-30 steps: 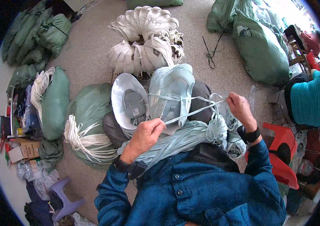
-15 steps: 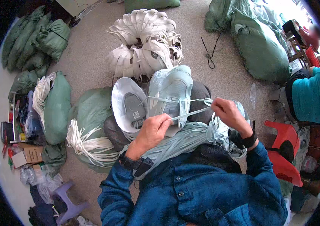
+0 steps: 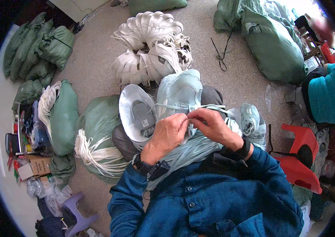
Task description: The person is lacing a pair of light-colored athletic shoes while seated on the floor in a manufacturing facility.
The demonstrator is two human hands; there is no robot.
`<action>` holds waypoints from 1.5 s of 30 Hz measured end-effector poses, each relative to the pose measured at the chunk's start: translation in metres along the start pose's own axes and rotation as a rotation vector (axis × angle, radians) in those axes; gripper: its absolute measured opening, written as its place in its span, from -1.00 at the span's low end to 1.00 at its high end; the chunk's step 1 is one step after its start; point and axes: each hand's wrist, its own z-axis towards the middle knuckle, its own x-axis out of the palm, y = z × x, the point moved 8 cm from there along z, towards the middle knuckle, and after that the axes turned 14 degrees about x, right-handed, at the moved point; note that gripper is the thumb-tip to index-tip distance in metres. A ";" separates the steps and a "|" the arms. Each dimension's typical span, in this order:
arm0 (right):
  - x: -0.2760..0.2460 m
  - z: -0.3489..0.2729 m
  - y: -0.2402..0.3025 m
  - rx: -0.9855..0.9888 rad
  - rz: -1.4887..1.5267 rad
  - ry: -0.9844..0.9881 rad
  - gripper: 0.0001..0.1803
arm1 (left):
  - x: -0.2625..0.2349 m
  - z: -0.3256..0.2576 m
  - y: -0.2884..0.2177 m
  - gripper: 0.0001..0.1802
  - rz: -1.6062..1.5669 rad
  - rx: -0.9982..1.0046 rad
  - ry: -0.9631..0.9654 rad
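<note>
You have a speckled grey-beige floor beneath everything. Ahead of you it carries curved rows of overlapping white shoe uppers; to your right, a thin looped black cord and a bulging green woven sack; to your left, piled dark-green stuffed sacks and a purple plastic stool.

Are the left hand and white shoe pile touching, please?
Apart; the head view shows the pale shoe between the left hand and white shoe pile.
</note>
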 end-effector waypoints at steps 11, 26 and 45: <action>-0.019 0.004 -0.031 0.138 -0.096 -0.126 -0.95 | -0.026 0.013 0.000 -0.86 0.207 0.093 -0.088; -0.010 0.001 -0.032 -0.014 -0.305 -0.075 -0.87 | -0.022 0.007 0.032 -0.80 0.045 -0.031 0.153; 0.007 0.002 0.000 0.016 0.066 -0.024 -0.94 | -0.026 0.040 0.083 -0.68 -0.176 -0.037 -0.073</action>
